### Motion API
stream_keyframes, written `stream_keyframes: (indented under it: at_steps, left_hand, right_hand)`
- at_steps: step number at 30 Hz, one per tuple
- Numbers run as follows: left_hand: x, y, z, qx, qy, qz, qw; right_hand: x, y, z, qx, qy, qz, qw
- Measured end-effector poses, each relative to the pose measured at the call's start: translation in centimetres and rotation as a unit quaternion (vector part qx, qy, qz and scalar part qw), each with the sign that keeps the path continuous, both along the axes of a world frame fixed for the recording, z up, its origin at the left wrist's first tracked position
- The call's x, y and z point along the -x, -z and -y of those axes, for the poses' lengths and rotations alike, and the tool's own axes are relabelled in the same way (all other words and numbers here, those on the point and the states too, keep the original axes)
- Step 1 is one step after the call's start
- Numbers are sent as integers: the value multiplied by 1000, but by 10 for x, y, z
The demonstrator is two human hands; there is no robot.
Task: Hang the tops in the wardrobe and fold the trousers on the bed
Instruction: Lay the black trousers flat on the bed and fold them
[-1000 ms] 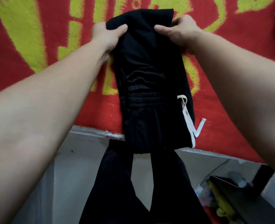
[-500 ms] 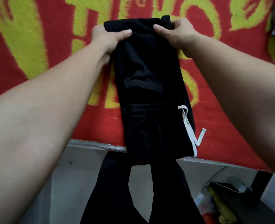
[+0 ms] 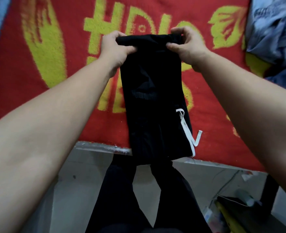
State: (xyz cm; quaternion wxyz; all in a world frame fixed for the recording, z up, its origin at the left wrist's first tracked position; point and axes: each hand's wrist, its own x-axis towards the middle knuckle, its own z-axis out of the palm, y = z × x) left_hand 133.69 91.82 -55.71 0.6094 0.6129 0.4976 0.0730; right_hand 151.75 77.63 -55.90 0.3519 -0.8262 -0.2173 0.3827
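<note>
Spreading across the upper view, the bed (image 3: pixel 223 115) under its red and yellow blanket shows more of itself than a second ago, and crumpled blue cloth (image 3: pixel 271 41) now appears at its right end. That looks like the head shifting rather than anything on the bed being moved. The black trousers (image 3: pixel 155 106) lie on the blanket, running from the near edge toward the far side. They are already doubled into a narrow strip whose near end hangs just past the bed's edge, above what seem to be the person's own dark-clad legs (image 3: pixel 120 199). The strip has kept its place over the last second, but its far end has changed: it lay flat under the thumbs, and now it is gathered into a thick, raised roll. The left hand (image 3: pixel 115 47) pinches that roll at its left corner, thumb on the near side and fingers curled over the far side. The right hand (image 3: pixel 187 46) grips the right corner the same way. The white drawstring (image 3: pixel 186 128) still trails off the strip's right side onto the blanket, undisturbed. Judging by the tightened grip, another fold is beginning, probably drawing the far end back toward the waistband, so this pair is close to done.
</note>
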Motion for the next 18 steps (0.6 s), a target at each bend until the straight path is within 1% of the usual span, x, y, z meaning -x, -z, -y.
stream_keyframes:
  at_steps: [2,4,7,10,12,14,16,18]
  left_hand:
    - [8,-18,11,-56,43,-14,997]
    - [24,-30,30,-134,88,-49,986]
    - [59,-44,79,-227,140,-112,957]
    - [103,-46,152,-308,177,-150,923]
    - [134,-39,206,-345,195,-162,904]
    - [161,-29,259,-356,200,-178,895]
    - [182,-16,303,-355,199,-198,892]
    - [196,-3,336,-337,208,-225,890]
  right_hand:
    - [2,-22,12,11,-65,48,997]
    - [10,-41,31,19,-135,130,982]
    - [37,-58,78,9,-229,236,944]
    - [73,-58,141,-13,-305,306,902]
    - [98,-54,184,-50,-330,337,880]
    - [122,-44,227,-68,-343,349,869]
    - [144,-30,264,-59,-352,354,865]
    - [163,-13,293,-33,-364,334,869]
